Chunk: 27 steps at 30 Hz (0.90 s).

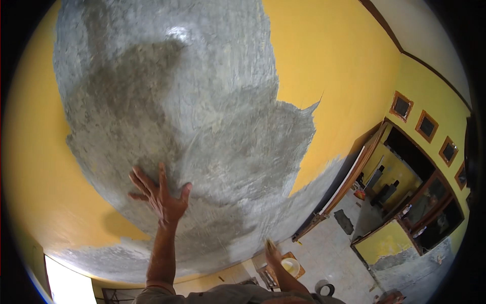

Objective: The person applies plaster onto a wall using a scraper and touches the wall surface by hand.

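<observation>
My left hand point(161, 200) is raised with its fingers spread, against the bare grey patch of the wall point(223, 147). Yellow paint point(334, 61) surrounds this patch, with a ragged edge and a pointed flake sticking out on the right. Lower down, my right hand point(274, 254) is near the foot of the wall, its fingers drawn together at a pale tip. What they hold, if anything, is too small to make out. Beside that hand, a white bowl point(290, 266) rests on a wooden stool point(301, 271).
A dark round container point(324, 288) stands on the pale tiled floor point(326, 253). To the right are a wooden door frame point(354, 175), a yellow-green half wall point(387, 243) and small framed openings point(427, 125). A dark flat piece point(343, 222) lies on the floor. Bright light enters at lower left.
</observation>
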Tool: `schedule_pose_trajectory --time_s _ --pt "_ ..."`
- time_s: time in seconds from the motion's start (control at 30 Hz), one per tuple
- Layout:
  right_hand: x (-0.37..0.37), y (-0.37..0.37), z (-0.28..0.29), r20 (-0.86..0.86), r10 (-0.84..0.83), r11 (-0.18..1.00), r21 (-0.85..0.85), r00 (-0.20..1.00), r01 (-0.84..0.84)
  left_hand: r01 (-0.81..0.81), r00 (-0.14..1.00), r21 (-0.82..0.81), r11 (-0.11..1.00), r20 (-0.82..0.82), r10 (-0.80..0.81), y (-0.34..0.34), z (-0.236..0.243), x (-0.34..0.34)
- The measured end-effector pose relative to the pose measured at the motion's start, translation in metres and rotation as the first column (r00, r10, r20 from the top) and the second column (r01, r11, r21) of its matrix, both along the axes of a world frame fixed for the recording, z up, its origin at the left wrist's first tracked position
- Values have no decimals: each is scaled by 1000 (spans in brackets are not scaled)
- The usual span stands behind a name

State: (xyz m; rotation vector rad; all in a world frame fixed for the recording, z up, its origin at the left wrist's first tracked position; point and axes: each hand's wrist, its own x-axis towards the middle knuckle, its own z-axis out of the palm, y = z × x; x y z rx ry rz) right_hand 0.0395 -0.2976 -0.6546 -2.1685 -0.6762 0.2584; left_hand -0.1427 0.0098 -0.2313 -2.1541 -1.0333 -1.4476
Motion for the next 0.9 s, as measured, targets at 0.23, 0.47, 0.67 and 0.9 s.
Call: schedule_pose_trajectory --time_s 0.23,0.47,0.67,0.9 --pt "64 157 301 532 -135 741 614 836 -272 13 989 -399 917 -130 -71 -16 -61 -56" --pt "116 176 688 843 -252 787 465 476 -406 -81 982 -649 757 -181 -51 -11 -117 -77" --pt "94 166 912 829 -198 805 442 524 -395 -38 992 -607 794 -116 -41 -8 -134 -69" --pt "135 186 849 778 -213 711 538 591 -452 -4 995 -498 867 -90 -47 4 -147 -61"
